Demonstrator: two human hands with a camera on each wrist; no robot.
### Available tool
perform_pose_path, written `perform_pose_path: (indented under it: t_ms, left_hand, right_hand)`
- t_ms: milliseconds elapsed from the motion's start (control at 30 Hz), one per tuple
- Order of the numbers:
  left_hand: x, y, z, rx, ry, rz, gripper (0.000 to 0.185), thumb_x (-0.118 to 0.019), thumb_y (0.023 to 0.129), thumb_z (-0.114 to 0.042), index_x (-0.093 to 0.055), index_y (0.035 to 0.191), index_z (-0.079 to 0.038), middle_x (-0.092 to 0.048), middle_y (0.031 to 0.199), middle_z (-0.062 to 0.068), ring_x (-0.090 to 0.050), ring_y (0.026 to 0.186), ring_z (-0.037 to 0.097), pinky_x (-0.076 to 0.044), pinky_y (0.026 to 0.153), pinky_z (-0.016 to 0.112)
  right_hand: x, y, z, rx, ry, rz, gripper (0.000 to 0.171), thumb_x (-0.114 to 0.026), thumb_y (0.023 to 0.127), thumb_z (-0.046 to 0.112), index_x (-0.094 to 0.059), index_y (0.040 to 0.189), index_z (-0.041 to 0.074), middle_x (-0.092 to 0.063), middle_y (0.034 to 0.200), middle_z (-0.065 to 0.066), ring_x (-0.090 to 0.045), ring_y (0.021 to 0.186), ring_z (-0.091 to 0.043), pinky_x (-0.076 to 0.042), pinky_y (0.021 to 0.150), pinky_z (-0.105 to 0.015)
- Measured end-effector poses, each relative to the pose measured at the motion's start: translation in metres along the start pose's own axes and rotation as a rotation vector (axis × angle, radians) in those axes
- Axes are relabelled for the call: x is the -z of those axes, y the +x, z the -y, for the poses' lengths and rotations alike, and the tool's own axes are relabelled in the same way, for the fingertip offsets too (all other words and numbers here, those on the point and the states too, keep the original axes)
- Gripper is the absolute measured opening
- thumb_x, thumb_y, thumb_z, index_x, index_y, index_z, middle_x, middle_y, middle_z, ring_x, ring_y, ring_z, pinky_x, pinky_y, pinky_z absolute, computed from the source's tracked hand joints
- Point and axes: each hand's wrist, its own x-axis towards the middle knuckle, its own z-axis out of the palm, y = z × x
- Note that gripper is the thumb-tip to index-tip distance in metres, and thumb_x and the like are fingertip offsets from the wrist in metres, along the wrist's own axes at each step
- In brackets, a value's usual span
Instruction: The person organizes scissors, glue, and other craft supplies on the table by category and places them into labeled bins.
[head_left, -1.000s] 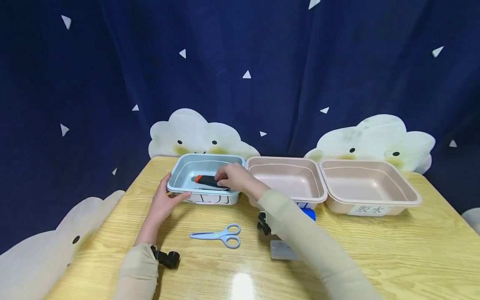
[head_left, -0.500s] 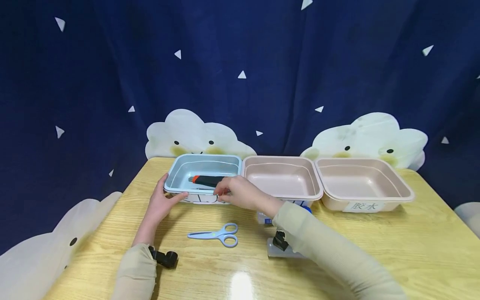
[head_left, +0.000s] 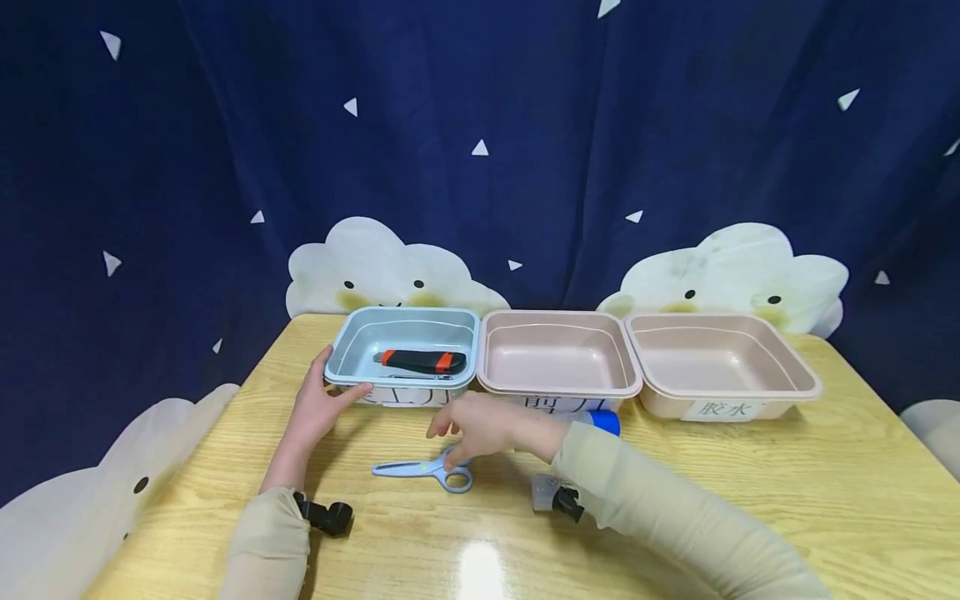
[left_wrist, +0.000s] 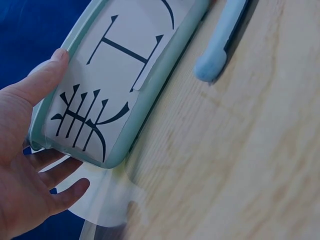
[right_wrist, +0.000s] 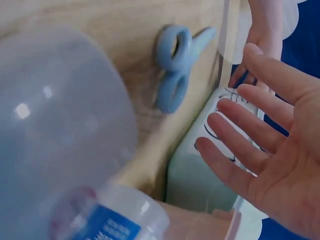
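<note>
Head view: blue bin (head_left: 352,379), far left of three on the table (head_left: 750,492). Left hand (head_left: 318,408) holds its near left corner, thumb along the front rim, fingers round the side. Black-and-orange knife (head_left: 420,361) lies flat inside, now uncovered. Right hand (head_left: 480,427), half a second ago at the bin's front rim, now out and lower, over the scissors (head_left: 427,471); fingers spread, holding nothing; contact with the scissors cannot be told. Two tan bins (head_left: 558,358) (head_left: 720,362) to the right. Bottle with blue cap (head_left: 603,422) before the middle bin.

Left wrist view: left hand (left_wrist: 25,165) on the labelled bin corner (left_wrist: 100,95); scissors tip (left_wrist: 215,55) just beside.

Right wrist view: right hand (right_wrist: 270,150) flat, fingers straight and apart; scissors handles (right_wrist: 175,70) near; bottle (right_wrist: 105,220) close to the lens, blurred.
</note>
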Motion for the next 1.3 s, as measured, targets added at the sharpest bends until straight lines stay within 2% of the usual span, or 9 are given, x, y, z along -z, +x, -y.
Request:
perform_pose_path:
  t_ms: [133,233,433,633,800,933,1133,1300]
  left_hand:
    - [0.000,0.000,0.000,0.000,0.006,0.001,0.103,-0.073,0.073,-0.042,-0.007,0.147,-0.013,-0.024,0.146,0.017,-0.030,0.128,0.035,-0.029,0.103,0.051]
    - [0.000,0.000,0.000,0.003,0.011,-0.002,0.103,-0.073,0.074,-0.042,-0.007,0.147,-0.013,-0.024,0.146,0.017,-0.031,0.128,0.035,-0.029,0.104,0.051]
    - [0.001,-0.001,0.000,0.019,0.027,-0.005,0.104,-0.073,0.074,-0.043,-0.005,0.147,-0.013,-0.023,0.146,0.018,-0.029,0.129,0.036,-0.028,0.104,0.052]
    - [0.002,-0.002,-0.001,0.025,0.036,-0.006,0.103,-0.072,0.075,-0.042,-0.004,0.147,-0.014,-0.022,0.147,0.018,-0.029,0.129,0.036,-0.027,0.104,0.052]
    - [0.002,-0.002,-0.002,0.035,0.034,-0.003,0.103,-0.072,0.075,-0.042,-0.003,0.147,-0.015,-0.021,0.147,0.018,-0.028,0.130,0.036,-0.026,0.105,0.051]
    - [0.001,-0.002,0.000,0.029,0.025,-0.005,0.103,-0.072,0.075,-0.041,-0.004,0.147,-0.015,-0.022,0.147,0.018,-0.028,0.129,0.036,-0.027,0.104,0.051]
    - [0.001,-0.001,0.002,0.010,0.029,-0.011,0.102,-0.072,0.075,-0.042,-0.006,0.147,-0.014,-0.024,0.146,0.018,-0.031,0.127,0.036,-0.029,0.103,0.051]
    - [0.001,-0.001,0.003,0.005,0.023,-0.012,0.101,-0.072,0.076,-0.039,-0.005,0.147,-0.014,-0.024,0.146,0.018,-0.031,0.127,0.036,-0.029,0.104,0.050]
  right_hand:
    - [-0.009,0.001,0.002,-0.040,-0.058,0.031,0.044,-0.076,0.073,0.028,-0.064,0.113,0.014,-0.064,0.112,0.004,-0.060,0.100,-0.014,-0.046,0.083,-0.020]
    - [-0.016,0.002,0.003,-0.065,-0.120,0.030,0.043,-0.076,0.073,0.028,-0.064,0.112,0.017,-0.064,0.110,0.006,-0.058,0.098,-0.010,-0.045,0.083,-0.020]
    - [-0.027,0.003,0.003,-0.053,-0.222,0.028,0.035,-0.077,0.072,0.020,-0.067,0.106,0.019,-0.062,0.097,0.005,-0.050,0.079,-0.005,-0.043,0.073,-0.018]
    - [-0.032,0.005,0.002,-0.042,-0.274,0.007,0.030,-0.076,0.070,0.015,-0.070,0.098,0.022,-0.061,0.091,0.007,-0.049,0.076,-0.004,-0.044,0.070,-0.018]
    - [-0.034,0.007,0.000,-0.034,-0.299,-0.014,0.021,-0.076,0.068,0.013,-0.071,0.085,0.022,-0.059,0.082,0.007,-0.048,0.071,-0.005,-0.042,0.064,-0.017]
    - [-0.034,0.008,0.000,-0.034,-0.316,-0.032,0.016,-0.077,0.067,0.016,-0.071,0.081,0.022,-0.059,0.080,0.007,-0.050,0.071,-0.005,-0.042,0.063,-0.017]
    - [-0.027,0.003,0.002,-0.027,-0.280,-0.026,0.019,-0.077,0.068,0.017,-0.072,0.087,0.020,-0.063,0.087,0.008,-0.054,0.078,-0.006,-0.045,0.070,-0.018]
    - [-0.009,-0.006,0.004,-0.011,-0.226,-0.055,0.023,-0.078,0.069,0.019,-0.072,0.091,0.018,-0.065,0.092,0.007,-0.058,0.084,-0.007,-0.047,0.073,-0.020]
